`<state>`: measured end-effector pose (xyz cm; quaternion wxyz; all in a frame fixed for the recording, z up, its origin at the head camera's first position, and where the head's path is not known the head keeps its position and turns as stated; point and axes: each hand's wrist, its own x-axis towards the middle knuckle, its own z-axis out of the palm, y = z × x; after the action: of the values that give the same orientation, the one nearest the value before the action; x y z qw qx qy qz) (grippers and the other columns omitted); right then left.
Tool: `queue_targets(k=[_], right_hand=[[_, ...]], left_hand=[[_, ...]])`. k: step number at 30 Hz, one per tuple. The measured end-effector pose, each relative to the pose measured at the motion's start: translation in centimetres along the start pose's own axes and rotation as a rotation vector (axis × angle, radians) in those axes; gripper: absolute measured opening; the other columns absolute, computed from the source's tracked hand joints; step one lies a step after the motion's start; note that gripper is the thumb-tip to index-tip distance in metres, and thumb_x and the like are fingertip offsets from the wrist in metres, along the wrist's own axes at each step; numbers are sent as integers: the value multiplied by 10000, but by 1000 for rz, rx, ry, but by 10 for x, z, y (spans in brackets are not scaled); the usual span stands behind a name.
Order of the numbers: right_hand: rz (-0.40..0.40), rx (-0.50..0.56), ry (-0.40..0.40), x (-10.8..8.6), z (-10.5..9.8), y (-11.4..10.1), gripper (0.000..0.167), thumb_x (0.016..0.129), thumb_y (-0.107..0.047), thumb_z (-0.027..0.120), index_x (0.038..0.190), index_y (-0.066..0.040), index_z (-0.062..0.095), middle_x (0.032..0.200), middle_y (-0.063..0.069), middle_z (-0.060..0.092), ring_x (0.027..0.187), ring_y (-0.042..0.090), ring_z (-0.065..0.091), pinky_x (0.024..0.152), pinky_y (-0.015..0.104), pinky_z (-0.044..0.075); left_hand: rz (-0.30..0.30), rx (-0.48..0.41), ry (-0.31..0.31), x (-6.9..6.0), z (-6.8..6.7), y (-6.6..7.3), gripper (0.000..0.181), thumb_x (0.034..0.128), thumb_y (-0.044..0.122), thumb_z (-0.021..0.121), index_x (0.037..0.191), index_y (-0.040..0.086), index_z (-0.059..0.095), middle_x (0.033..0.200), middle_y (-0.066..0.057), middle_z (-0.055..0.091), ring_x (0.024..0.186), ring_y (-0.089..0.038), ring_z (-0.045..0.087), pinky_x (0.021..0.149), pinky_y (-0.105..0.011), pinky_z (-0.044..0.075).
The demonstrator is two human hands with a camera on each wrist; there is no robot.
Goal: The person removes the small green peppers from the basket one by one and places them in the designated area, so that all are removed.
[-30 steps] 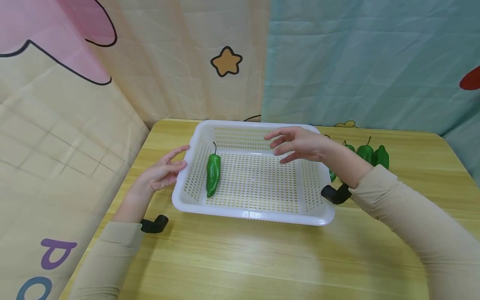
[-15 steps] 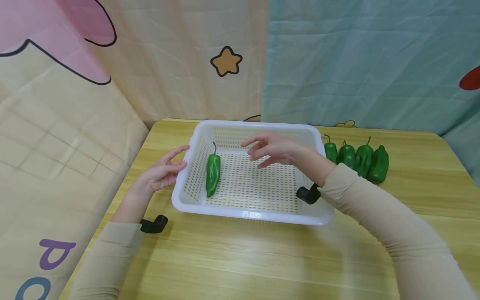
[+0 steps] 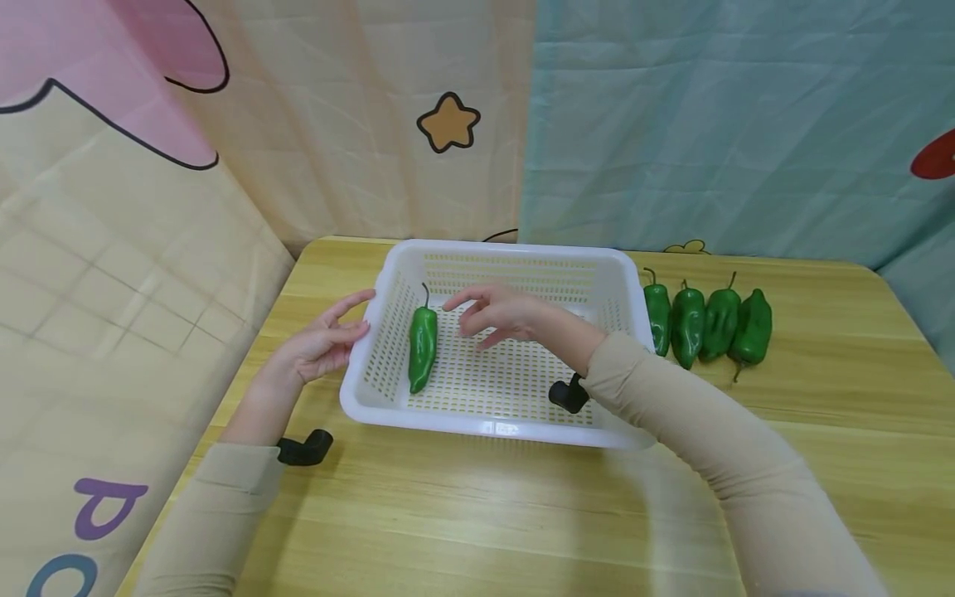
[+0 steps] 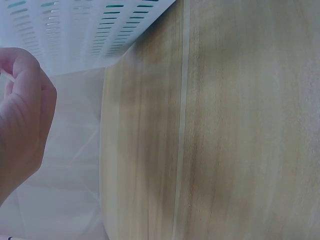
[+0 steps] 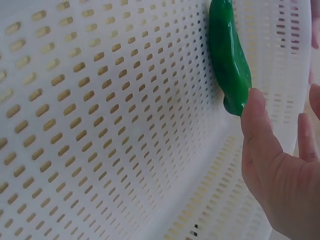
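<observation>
A white plastic basket (image 3: 492,427) with slotted walls and floor stands on the wooden table. Inside it, near the left wall, lies one long green pepper (image 3: 423,348), its stem pointing to the back. My left hand (image 3: 321,344) holds the basket's left rim with thumb and fingers; the left wrist view shows only part of this hand. Over the basket floor, my right hand (image 3: 496,315) hovers just right of the pepper, fingers spread and slightly bent, holding nothing. In the right wrist view a fingertip overlaps the pepper's end (image 5: 235,100); contact cannot be told.
Several green peppers (image 3: 686,323) lie side by side on the table (image 3: 858,356), right of the basket. Curtains with printed shapes hang behind (image 3: 671,124) and on the left. A black mount sits on each wrist.
My right hand has moved left across the basket, from its right side to near the pepper inside. The peppers outside have come into fuller view. My left hand stays at the rim.
</observation>
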<state>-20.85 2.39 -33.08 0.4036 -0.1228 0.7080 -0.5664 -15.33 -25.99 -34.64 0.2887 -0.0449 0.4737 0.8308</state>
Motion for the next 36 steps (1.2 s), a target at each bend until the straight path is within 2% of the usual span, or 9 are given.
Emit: queue_targets(k=[6, 13, 19, 26, 32, 36], right_hand=[[20, -40, 45, 10, 10, 3, 463, 850, 28, 622, 1291, -66, 517, 1066, 145, 543, 1058, 327, 531, 884, 493, 496], [47, -45, 30, 22, 22, 7, 477, 829, 64, 636, 1267, -100, 541, 965, 106, 565, 897, 219, 559, 850, 466, 519], [44, -9, 34, 35, 28, 9, 496, 823, 77, 639, 1270, -115, 541, 938, 91, 584, 894, 227, 578, 773, 424, 540], [64, -30, 93, 43, 32, 9, 502, 809, 100, 638, 1253, -123, 562, 827, 62, 583, 787, 175, 543, 672, 356, 529], [87, -48, 118, 49, 39, 14, 533, 783, 103, 664, 1249, -141, 573, 843, 66, 568, 727, 149, 557, 665, 351, 550], [86, -32, 126, 52, 45, 15, 532, 776, 122, 655, 1233, -138, 582, 952, 97, 552, 764, 173, 582, 697, 380, 557]], left_hand=[[0, 5, -3, 0, 0, 0, 524, 940, -44, 472, 1350, 231, 296, 1077, -109, 597, 937, -246, 643, 756, -384, 553], [6, 6, -12, -2, -1, 1, 509, 939, -45, 474, 1333, 234, 311, 1059, -109, 612, 934, -247, 646, 742, -382, 558], [16, 15, -8, -1, -2, 0, 495, 942, -46, 468, 1327, 229, 323, 1064, -106, 604, 927, -244, 647, 751, -380, 558], [21, 16, -8, 0, 0, -1, 497, 943, -45, 467, 1329, 230, 317, 1047, -110, 615, 922, -245, 649, 751, -374, 558], [16, 24, -1, 0, 0, -1, 503, 944, -44, 463, 1338, 230, 310, 1072, -109, 599, 929, -248, 646, 754, -380, 558], [11, 29, 5, 1, -1, -1, 520, 949, -42, 453, 1362, 226, 288, 1096, -110, 582, 935, -251, 643, 751, -382, 557]])
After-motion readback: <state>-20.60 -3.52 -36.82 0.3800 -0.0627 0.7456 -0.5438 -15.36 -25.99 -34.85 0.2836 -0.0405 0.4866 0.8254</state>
